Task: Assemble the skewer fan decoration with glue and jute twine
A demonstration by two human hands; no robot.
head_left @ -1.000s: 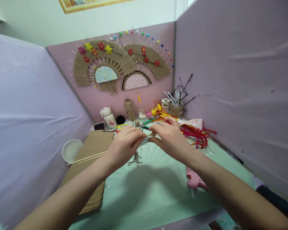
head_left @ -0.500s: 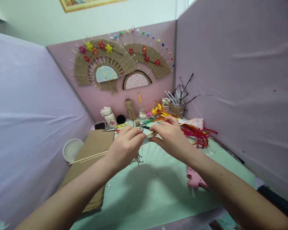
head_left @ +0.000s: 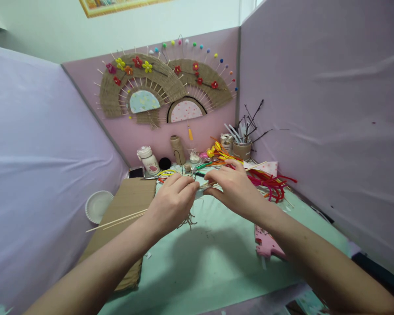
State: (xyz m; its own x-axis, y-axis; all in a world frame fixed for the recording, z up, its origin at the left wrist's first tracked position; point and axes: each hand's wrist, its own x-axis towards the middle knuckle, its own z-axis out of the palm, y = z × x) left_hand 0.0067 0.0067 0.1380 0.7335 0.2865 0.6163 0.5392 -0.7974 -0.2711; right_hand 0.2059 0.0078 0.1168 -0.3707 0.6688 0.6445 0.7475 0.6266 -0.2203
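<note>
Two thin wooden sticks (head_left: 116, 220) slant through my hands above the table, their bare ends jutting out to the left over the cardboard. My left hand (head_left: 172, 201) is closed round them, its thumb and fingers pinched together. Just to its right, my right hand (head_left: 231, 186) pinches the same bundle, with stick tips (head_left: 258, 166) showing beyond its fingers. A fringe of brown twine ends (head_left: 188, 221) hangs below my left hand. What lies between the fingertips is mostly hidden.
A cardboard sheet (head_left: 138, 192) lies at left beside a white paper plate (head_left: 98, 207). A pink glue gun (head_left: 267, 243) lies under my right forearm. Red pipe cleaners (head_left: 272, 181), a twine cone (head_left: 177, 148) and a white bottle (head_left: 148, 160) stand or lie at the back. Two twine fans hang behind.
The sticks have slid a little to the left, so their ends reach farther out past my left hand. Both hands stay in nearly the same place.
</note>
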